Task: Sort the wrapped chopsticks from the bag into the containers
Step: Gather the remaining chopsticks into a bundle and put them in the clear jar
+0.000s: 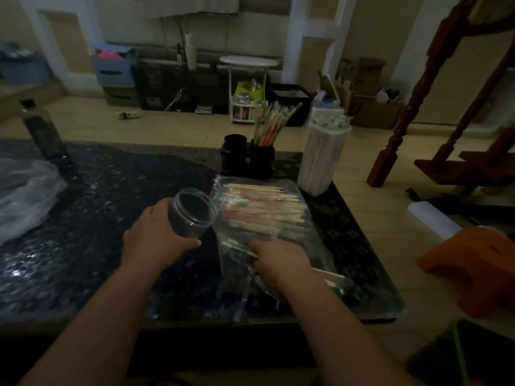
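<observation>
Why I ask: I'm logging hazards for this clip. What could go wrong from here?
The right hand holds wrapped chopsticks at the crumpled bag; they might snag. The left hand grips the clear jar tilted toward the bag; anything dropped in could slide back out. The tall white container stands near the table edge and could be knocked off.

Left hand (158, 235) grips jar (192, 211); right hand (278, 263) palm-down, holds wrapped chopstick (239, 246); 2 forearms extended.
</observation>
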